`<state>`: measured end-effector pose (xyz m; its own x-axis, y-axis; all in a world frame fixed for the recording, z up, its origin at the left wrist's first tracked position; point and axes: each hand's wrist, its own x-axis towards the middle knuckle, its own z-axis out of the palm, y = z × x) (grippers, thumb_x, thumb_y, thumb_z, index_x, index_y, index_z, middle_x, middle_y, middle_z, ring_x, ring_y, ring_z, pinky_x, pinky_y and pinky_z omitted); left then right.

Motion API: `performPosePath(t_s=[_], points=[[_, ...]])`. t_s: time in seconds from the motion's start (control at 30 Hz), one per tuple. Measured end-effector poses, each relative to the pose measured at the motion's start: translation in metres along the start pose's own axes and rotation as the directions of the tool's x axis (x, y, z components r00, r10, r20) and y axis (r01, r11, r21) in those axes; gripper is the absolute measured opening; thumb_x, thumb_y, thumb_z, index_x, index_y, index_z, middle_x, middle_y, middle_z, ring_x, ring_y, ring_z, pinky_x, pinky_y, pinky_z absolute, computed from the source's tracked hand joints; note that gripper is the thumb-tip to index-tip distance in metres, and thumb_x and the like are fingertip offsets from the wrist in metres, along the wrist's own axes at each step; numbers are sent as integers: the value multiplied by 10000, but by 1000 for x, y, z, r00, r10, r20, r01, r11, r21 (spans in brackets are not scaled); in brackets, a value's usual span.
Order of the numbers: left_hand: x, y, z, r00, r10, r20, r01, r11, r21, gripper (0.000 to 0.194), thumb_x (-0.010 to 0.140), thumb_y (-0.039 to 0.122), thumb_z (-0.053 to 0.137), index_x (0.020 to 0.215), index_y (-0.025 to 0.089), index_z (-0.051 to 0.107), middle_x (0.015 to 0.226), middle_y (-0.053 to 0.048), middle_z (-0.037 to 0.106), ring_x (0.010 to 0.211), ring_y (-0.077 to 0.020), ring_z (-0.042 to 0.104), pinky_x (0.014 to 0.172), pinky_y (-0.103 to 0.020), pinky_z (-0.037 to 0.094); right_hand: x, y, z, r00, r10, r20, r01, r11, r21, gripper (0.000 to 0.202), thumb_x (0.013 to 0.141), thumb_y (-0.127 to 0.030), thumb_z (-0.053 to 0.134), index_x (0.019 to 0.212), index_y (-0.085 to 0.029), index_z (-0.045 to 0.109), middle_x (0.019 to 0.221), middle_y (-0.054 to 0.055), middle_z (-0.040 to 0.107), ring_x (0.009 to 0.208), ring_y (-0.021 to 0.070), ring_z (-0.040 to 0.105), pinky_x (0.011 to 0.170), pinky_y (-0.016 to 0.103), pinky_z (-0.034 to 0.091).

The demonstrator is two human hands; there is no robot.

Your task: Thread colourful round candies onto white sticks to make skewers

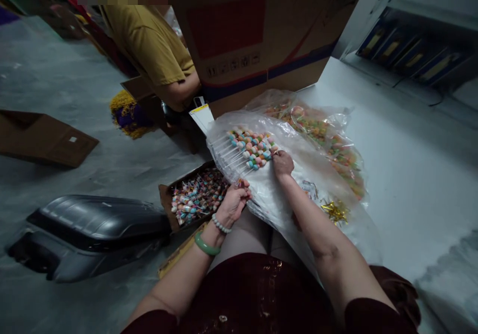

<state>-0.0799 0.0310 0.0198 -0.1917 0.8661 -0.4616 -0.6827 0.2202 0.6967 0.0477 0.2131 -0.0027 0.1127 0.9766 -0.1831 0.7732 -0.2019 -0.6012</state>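
Observation:
A row of white sticks topped with small pastel balls (254, 147) lies side by side on a clear plastic sheet (298, 179). My right hand (284, 165) is closed in a pinch at the right end of the balls; what its fingers hold is too small to make out. Nearer to me, my left hand (236, 200) has its fingertips pressed together below the stick ends, and whatever is between them is unclear. Gold twist ties (335, 211) are heaped on the plastic right of my right forearm. Left of my left hand, an open carton (166, 207) holds many similar ball-topped sticks.
A clear bag of orange and green pieces (317, 130) lies behind the sheet on the white table (403, 155). A large cardboard box (239, 85) stands at the back. A person in a yellow shirt (149, 45) is beside it. A grey case (100, 229) sits at left.

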Motion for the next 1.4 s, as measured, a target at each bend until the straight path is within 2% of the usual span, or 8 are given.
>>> performPosePath(t_s=[0.13,0.23,0.4,0.5,0.67,0.8,0.93,1.4], points=[[8,-1,6,999,-39,-24,40,999,25,291,524,116,751,618,164,480,496,89,424,418,-32,387,444,-178,330,-19,16,-6,996,93,-8,-91,986,141,199,699,-364,579,757,-212,693,716,20,652,688,174,537,599,264,329],[9,-6,11,991,-134,-9,134,989,64,260,648,263,777,666,160,539,431,108,346,342,-31,298,389,-191,305,-63,37,-14,994,81,73,-103,911,400,192,625,-382,639,649,-191,628,580,-24,564,575,137,470,546,253,315],[1,-24,18,933,-315,172,299,947,115,347,734,362,759,963,118,665,716,-54,667,503,-145,607,438,-257,461,-148,56,-23,939,-9,345,-254,659,708,200,586,-331,706,607,-197,560,523,-44,519,494,111,433,506,251,344],[-9,-36,20,920,-298,255,272,953,132,285,688,272,801,882,89,698,686,-60,660,508,-128,600,451,-234,466,-172,56,-18,944,-34,329,-240,613,753,144,603,-292,678,655,-190,592,557,-41,551,499,104,449,517,245,361],[-19,-42,18,970,-213,115,205,976,80,159,642,97,772,762,77,669,668,-54,661,498,-104,586,519,-236,500,-183,60,-17,987,-50,151,-67,729,681,164,677,-345,636,748,-197,631,635,-35,590,598,130,501,603,251,407],[-20,-27,14,994,-109,-1,109,994,-10,166,681,119,741,821,86,657,640,-21,616,590,-144,643,612,-278,535,-204,77,-40,987,-152,-43,157,908,389,304,837,-452,536,978,-228,685,807,15,675,724,175,564,702,283,411],[-20,-15,15,999,-29,15,29,998,-51,169,680,145,747,817,89,665,689,-28,627,672,-147,655,666,-279,530,-231,97,-58,964,-255,-76,264,953,149,319,909,-432,463,1011,-263,713,882,39,723,751,193,612,707,286,402],[-36,-22,23,998,-40,47,40,999,4,188,628,199,783,762,107,690,731,-62,696,746,-165,671,693,-255,493,-245,118,-48,968,-241,-74,247,964,95,301,909,-413,468,982,-280,728,791,26,710,685,189,607,662,273,388]])
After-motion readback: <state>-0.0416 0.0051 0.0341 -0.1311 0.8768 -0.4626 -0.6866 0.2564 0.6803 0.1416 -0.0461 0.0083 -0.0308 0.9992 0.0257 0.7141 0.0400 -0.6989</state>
